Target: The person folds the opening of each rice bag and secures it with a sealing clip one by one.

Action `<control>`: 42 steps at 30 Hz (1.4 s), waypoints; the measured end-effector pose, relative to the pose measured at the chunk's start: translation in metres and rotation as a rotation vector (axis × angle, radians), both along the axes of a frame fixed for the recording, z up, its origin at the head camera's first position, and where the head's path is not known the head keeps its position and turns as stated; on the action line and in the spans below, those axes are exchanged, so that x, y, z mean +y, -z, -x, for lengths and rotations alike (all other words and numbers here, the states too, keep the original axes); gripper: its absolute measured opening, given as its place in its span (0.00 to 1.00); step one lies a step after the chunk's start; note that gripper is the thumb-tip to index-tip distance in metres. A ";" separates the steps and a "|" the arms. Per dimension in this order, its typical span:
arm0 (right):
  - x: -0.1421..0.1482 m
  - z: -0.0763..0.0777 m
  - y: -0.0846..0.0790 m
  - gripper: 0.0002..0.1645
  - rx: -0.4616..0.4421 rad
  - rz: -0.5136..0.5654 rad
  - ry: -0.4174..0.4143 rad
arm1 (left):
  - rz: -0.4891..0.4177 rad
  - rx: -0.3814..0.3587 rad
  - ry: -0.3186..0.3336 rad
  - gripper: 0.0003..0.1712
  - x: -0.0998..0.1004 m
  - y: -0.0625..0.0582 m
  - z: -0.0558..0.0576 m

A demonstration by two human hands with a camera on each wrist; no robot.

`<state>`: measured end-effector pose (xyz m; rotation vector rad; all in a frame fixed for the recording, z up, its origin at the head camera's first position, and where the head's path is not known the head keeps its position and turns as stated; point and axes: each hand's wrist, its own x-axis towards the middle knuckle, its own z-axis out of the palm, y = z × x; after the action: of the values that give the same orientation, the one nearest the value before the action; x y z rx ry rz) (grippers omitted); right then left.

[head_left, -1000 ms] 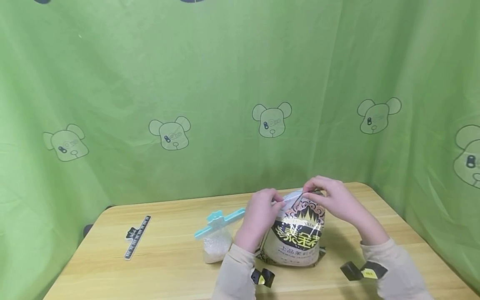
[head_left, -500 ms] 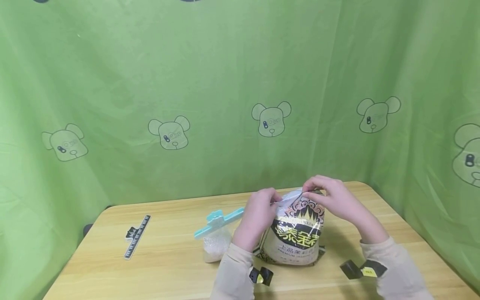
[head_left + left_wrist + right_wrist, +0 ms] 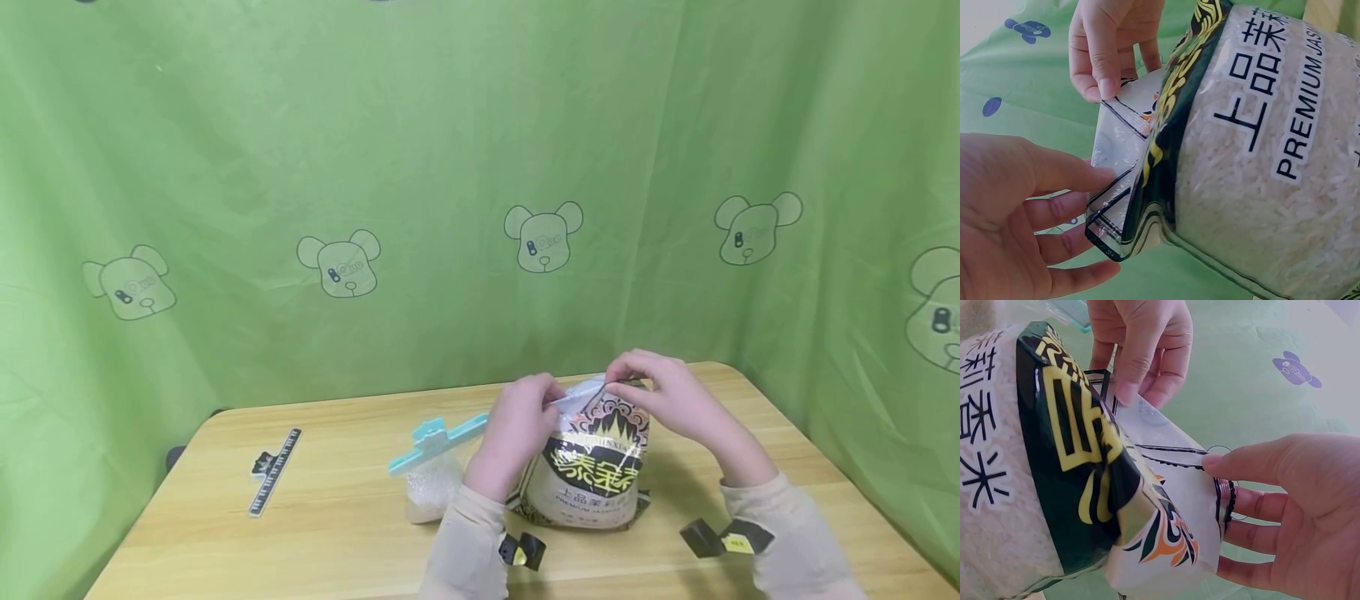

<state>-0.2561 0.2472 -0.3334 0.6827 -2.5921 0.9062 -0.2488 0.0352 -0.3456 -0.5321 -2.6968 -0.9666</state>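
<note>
Both ends of the top flap [image 3: 1116, 140] of a rice bag [image 3: 592, 504] are pinched: the left hand [image 3: 516, 427] grips one corner and the right hand [image 3: 671, 396] the other, thumbs in front and fingers behind. The bag stands on the table [image 3: 322, 546], right of its middle, its top toward the far edge. The step in hand seems to be drawing the flap straight and flat; the next move probably calls for an even fold, with both corners level so the rice stays back. A piano-key clip [image 3: 276, 473] lies unused toward the table's left edge, while a teal clip [image 3: 438, 446] spans the top of a small bag [image 3: 437, 493] near the big one's left side. The big bag's black label shows large yellow characters, seemingly 泰金 and part of another. Below, black print reads 上品茉, then 莉香米 in the right wrist view, with PREMIUM and a cut-off JASM beneath. Writing on the yellow tag [image 3: 738, 545] at the right cuff is too small to read.
</note>
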 end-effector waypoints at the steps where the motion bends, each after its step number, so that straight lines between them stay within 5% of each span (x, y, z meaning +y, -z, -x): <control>1: 0.000 0.000 0.000 0.03 -0.001 0.000 0.001 | 0.012 0.011 -0.003 0.09 0.000 0.000 0.000; 9: -0.001 -0.001 0.000 0.03 0.003 -0.007 0.014 | 0.084 0.157 -0.030 0.06 0.008 0.006 -0.001; 20: -0.002 0.000 0.001 0.04 0.020 -0.012 0.009 | 0.015 0.317 -0.071 0.07 0.024 0.017 -0.002; 28: -0.002 0.000 0.002 0.03 0.027 -0.014 0.002 | -0.025 0.376 -0.087 0.08 0.029 0.023 -0.001; 42: -0.002 -0.001 0.002 0.03 0.027 -0.019 -0.006 | -0.032 0.360 -0.090 0.07 0.029 0.024 0.000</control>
<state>-0.2551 0.2449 -0.3350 0.7032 -2.5797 0.8691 -0.2488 0.0646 -0.3693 -0.5173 -2.3597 -0.8017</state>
